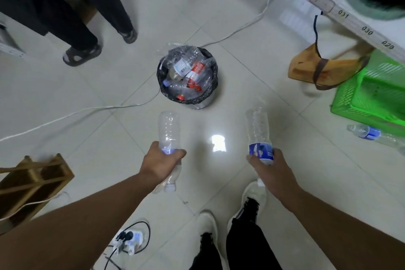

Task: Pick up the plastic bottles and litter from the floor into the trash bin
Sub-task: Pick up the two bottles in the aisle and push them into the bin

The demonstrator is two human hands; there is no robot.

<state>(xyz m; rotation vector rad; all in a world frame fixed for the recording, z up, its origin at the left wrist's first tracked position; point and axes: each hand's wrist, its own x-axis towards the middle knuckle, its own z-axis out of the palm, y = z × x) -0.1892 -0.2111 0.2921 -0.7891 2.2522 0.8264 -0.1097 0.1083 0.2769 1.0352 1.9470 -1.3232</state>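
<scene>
Single head-worn wide-angle view, facing forward and steeply down; tiled floor [241, 76] fills frame, hands near, bin farther ahead.

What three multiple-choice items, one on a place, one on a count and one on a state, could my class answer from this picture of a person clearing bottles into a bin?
1. Where does the loose bottle with the blue label lie?
A. On the floor beside the green crate
B. Inside the bin
C. On the wooden stool

2. How many bottles is the person holding?
A. None
B. One
C. Two

3. What state is the trash bin in?
A. Empty
B. Heaped with bottles to its rim
C. Tipped on its side

Answers:
1. A, it rests on the tiles just in front of the crate.
2. C, the left hand has a grip on a clear bottle and the right hand on a blue-labelled bottle.
3. B, the bin stands upright with bottles piled at the top of its black liner.
</scene>
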